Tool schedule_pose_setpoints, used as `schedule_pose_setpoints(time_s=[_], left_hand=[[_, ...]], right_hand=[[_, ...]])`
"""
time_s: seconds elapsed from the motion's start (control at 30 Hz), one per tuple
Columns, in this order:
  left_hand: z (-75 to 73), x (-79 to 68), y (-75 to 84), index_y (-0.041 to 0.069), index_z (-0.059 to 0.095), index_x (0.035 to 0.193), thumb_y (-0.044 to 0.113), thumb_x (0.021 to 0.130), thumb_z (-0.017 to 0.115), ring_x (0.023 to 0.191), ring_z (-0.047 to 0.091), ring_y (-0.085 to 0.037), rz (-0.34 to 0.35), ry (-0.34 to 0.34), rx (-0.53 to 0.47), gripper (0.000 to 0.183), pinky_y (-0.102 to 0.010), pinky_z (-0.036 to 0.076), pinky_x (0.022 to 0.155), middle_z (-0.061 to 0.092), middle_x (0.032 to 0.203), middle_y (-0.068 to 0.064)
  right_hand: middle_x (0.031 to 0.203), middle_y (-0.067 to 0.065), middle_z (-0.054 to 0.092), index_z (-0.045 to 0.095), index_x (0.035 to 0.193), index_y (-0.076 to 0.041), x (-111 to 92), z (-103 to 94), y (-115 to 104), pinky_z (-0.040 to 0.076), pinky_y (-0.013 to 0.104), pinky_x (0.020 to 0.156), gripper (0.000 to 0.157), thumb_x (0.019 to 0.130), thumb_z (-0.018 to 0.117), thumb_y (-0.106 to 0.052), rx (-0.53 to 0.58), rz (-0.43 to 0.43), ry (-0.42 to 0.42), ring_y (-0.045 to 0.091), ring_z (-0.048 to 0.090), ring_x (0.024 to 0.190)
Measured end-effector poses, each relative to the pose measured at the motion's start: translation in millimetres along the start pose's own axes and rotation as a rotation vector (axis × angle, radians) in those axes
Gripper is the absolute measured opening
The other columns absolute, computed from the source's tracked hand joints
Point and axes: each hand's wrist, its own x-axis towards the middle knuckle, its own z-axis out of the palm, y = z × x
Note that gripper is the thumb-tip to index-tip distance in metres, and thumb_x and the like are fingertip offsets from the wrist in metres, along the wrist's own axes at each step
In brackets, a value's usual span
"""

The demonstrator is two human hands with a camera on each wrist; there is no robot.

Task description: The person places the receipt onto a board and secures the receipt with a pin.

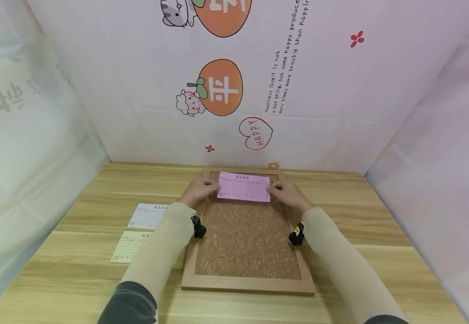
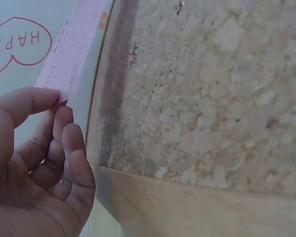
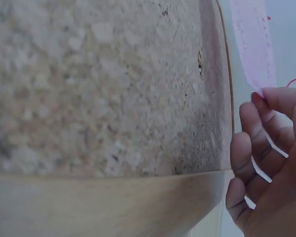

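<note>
Hovering over the far end of the board (image 1: 247, 284), near the far edge of the desk (image 1: 360, 216), the pink slip (image 1: 244, 187) is held out flat by its two short ends. Its left end is pinched between thumb and forefinger of the left hand (image 1: 199, 190), its right end likewise by the right hand (image 1: 289, 194); the remaining fingers of both are loosely bent. A gap beneath the slip is seen from both wrists, so the pick-up can be judged done and contact with the cork (image 1: 248, 243) not yet made. Toward the desk's left edge, the white slip (image 1: 147, 216) and, nearer the front edge, the yellow slip (image 1: 128, 246) can be seen lying, neither brought to the board.
</note>
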Motion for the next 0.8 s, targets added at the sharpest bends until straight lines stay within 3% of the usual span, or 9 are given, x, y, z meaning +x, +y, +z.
schedule_pose_setpoints(time_s=[0.13, 0.33, 0.57, 0.8], left_hand=[[1.5, 3.8, -2.4, 0.002, 0.073, 0.11, 0.026, 0.096, 0.065, 0.098, 0.055, -0.022, -0.018, -0.003, 0.056, 0.029, -0.037, 0.046, 0.086, 0.065, 0.11, -0.009], [4.5, 4.7, 1.0, 0.0, 0.072, 0.112, 0.025, 0.096, 0.065, 0.099, 0.058, -0.023, -0.023, 0.001, 0.105, 0.031, -0.039, 0.048, 0.088, 0.067, 0.111, -0.011], [8.6, 7.3, 2.7, 0.001, 0.074, 0.109, 0.027, 0.093, 0.067, 0.104, 0.058, -0.025, -0.058, 0.027, 0.17, 0.031, -0.041, 0.047, 0.092, 0.068, 0.113, -0.011], [13.1, 7.9, 3.9, 0.001, 0.074, 0.091, 0.025, 0.09, 0.068, 0.09, 0.057, -0.023, -0.074, 0.068, 0.235, 0.025, -0.036, 0.047, 0.077, 0.069, 0.106, -0.01]], right_hand=[[0.085, 0.009, 0.062, 0.066, 0.093, -0.002, 3, 0.6, 2, 0.043, 0.032, 0.066, 0.034, 0.104, 0.055, -0.032, -0.056, -0.013, -0.005, 0.018, 0.052, 0.073], [0.068, 0.0, 0.051, 0.061, 0.084, -0.003, 4, 1.9, 5, 0.036, 0.03, 0.057, 0.032, 0.104, 0.055, -0.028, -0.059, 0.003, -0.023, 0.015, 0.043, 0.061], [0.069, -0.001, 0.048, 0.059, 0.082, -0.004, 6, 2.2, 9, 0.032, 0.029, 0.056, 0.032, 0.104, 0.055, -0.028, -0.072, 0.006, -0.054, 0.014, 0.038, 0.061], [0.072, 0.0, 0.047, 0.058, 0.082, -0.007, 8, 3.4, 10, 0.033, 0.031, 0.059, 0.031, 0.103, 0.054, -0.029, -0.12, 0.01, -0.065, 0.015, 0.039, 0.065]])
